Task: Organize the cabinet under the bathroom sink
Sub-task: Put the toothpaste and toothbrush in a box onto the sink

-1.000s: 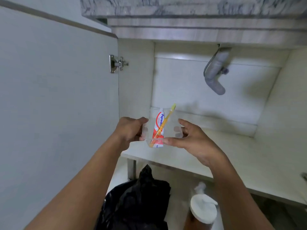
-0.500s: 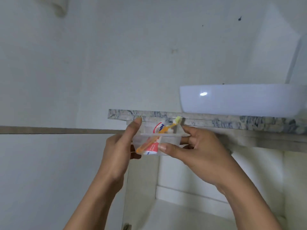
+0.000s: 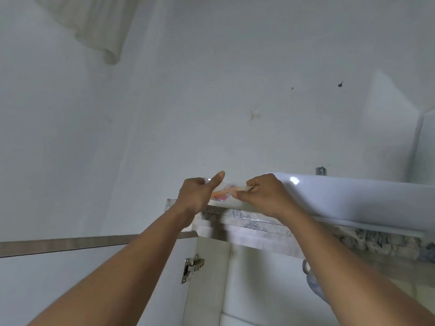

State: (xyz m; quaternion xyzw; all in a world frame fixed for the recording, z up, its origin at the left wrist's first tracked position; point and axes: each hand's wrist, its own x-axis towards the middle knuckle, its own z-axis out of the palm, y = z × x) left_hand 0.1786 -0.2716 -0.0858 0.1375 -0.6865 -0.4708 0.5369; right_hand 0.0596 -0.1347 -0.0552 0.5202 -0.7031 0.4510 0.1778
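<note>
I have both grips raised to the bench [image 3: 235, 217], just left of the sink [image 3: 353, 198], with the clear box [image 3: 229, 192] between them. My left grip [image 3: 200, 196] holds the end of the box farthest from the sink, with its fingers curled round it and the thumb sticking up. My right grip [image 3: 266, 196] pinches the end nearest the sink, and its knuckles overlap the sink's left wall. Orange and red shapes show through the box, but they are too blurred for me to name. The box sits level with the bench top beside the sink. I cannot tell whether its base touches the bench.

Below the sink the cabinet [image 3: 211, 267] stands open. Its door [image 3: 94, 290] is swung out to the left of the sink on a metal hinge [image 3: 193, 267]. A grey pipe [image 3: 313, 285] hangs under the sink, partly hidden behind my right forearm. A small metal stub of the tap [image 3: 321, 171] pokes up behind the sink's rim. High above and well to the left of the sink, a pale cloth [image 3: 101, 31] hangs against the wall [image 3: 235, 90].
</note>
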